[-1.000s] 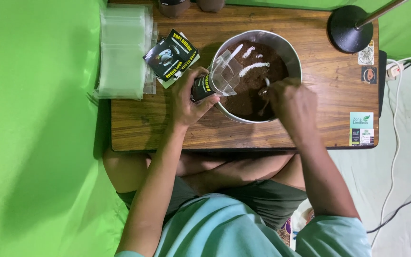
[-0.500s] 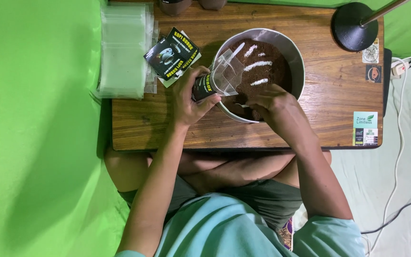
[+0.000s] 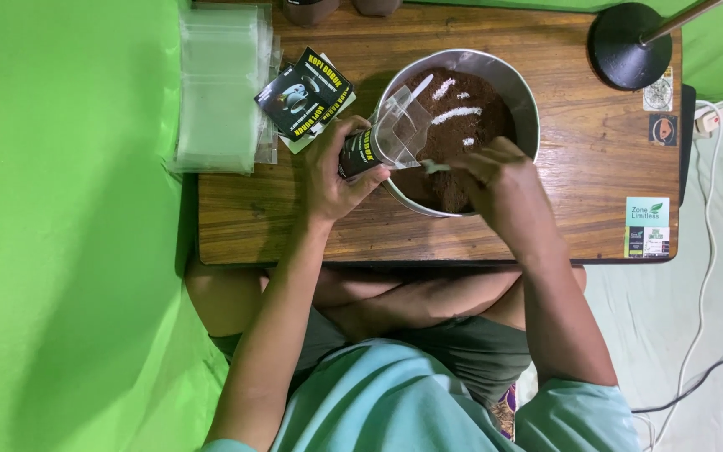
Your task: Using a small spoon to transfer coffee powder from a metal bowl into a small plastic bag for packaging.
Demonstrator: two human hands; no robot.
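Left grip pinches clear black-labelled pouch — right grip pinches spoon over bowl.

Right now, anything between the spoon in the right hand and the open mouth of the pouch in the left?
Nothing visible. The right hand holds a small pale spoon over the brown powder in the round metal bowl, just beside the clear-topped pouch gripped by the left hand. The gap is open.

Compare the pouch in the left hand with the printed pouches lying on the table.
The held pouch is open and tilted over the metal bowl, gripped by the left hand; the loose pouches lie flat, overlapping and untouched. The held one shows a clear side. Both carry dark printed fronts.
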